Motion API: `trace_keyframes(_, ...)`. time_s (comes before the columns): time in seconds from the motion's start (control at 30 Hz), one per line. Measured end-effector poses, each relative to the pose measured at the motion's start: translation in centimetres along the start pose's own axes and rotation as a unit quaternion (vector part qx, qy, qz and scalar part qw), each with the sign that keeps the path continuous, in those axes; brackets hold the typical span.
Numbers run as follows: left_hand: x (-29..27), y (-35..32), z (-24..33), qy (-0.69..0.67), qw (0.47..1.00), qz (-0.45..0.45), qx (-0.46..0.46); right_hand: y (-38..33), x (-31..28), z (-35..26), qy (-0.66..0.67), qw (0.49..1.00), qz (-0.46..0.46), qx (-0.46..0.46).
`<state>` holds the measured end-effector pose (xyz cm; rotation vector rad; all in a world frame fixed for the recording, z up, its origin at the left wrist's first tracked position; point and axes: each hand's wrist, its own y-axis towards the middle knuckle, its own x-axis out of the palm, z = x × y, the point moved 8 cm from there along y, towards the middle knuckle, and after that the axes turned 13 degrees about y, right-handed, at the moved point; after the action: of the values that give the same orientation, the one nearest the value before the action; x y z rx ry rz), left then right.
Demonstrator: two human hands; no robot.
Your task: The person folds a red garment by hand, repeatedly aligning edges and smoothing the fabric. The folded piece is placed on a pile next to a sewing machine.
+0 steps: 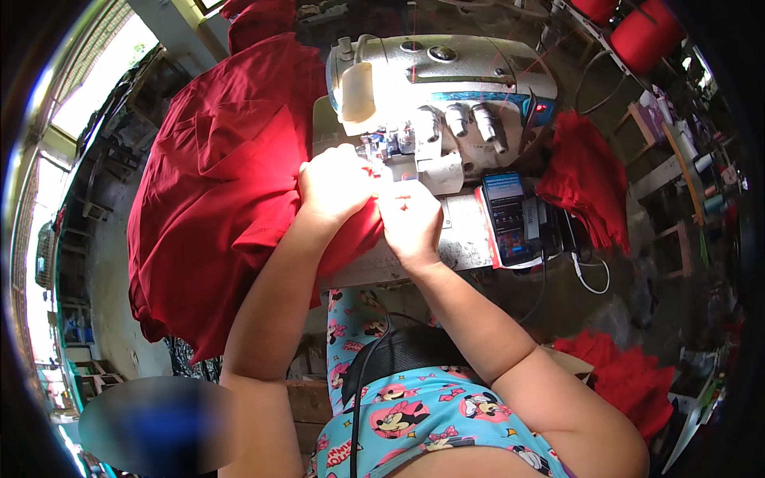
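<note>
A large piece of red cloth (215, 175) drapes over the left side of the machine table and hangs down toward me. My left hand (335, 183) is closed on its edge, close to the needle area of a grey overlock sewing machine (446, 80). Right beside it, my right hand (413, 221) is closed too, its fingertips pinching the cloth's edge at the front of the machine. Strong sunlight washes out both hands, so single fingers and the stitching spot are hard to make out.
A phone (510, 219) with a lit screen lies on the table's right side, a white cable (591, 279) near it. Red cloth pieces (586, 183) hang beyond the phone, and more red fabric (625, 374) is heaped lower right. Red thread cones (647, 36) stand at the upper right.
</note>
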<state>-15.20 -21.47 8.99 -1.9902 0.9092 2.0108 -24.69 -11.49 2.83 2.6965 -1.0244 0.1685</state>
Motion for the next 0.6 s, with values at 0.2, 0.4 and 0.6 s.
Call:
trace_keyframes(0.2, 0.6, 0.3, 0.7, 0.065, 0.982, 0.106, 0.141, 1.6, 0.5, -0.4, -0.045, 0.996, 0.029, -0.067)
trace_keyframes(0.4, 1.6, 2.4, -0.5, -0.01, 0.996, 0.064, 0.064, 2.0, 0.3, 0.9, -0.007, 0.996, 0.083, -0.014)
trace_keyframes(0.6, 1.9, 1.9, 0.1, 0.051, 0.992, 0.075, 0.089, 0.9, 0.1, 1.1, 0.033, 0.993, 0.11, -0.01)
